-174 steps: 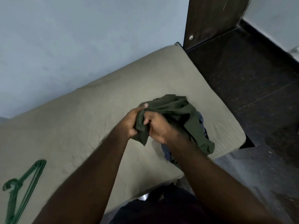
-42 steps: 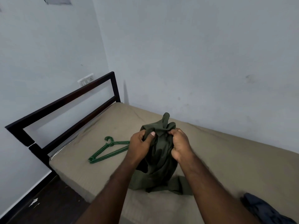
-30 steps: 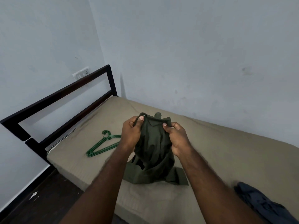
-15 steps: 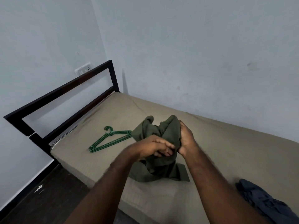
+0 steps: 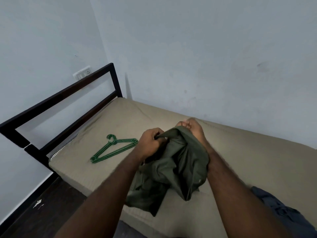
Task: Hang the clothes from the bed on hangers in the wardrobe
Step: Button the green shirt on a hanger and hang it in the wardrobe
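Since half a second ago the left hand (image 5: 151,143) has pulled back leftward, stretching open the olive-green garment (image 5: 180,167), which hangs bunched between both hands over the mattress (image 5: 257,160), near the green hangers (image 5: 113,149). Best to find the neck opening before reaching for a hanger; left fingers clench one edge, and the right hand (image 5: 195,133) curls round the other.
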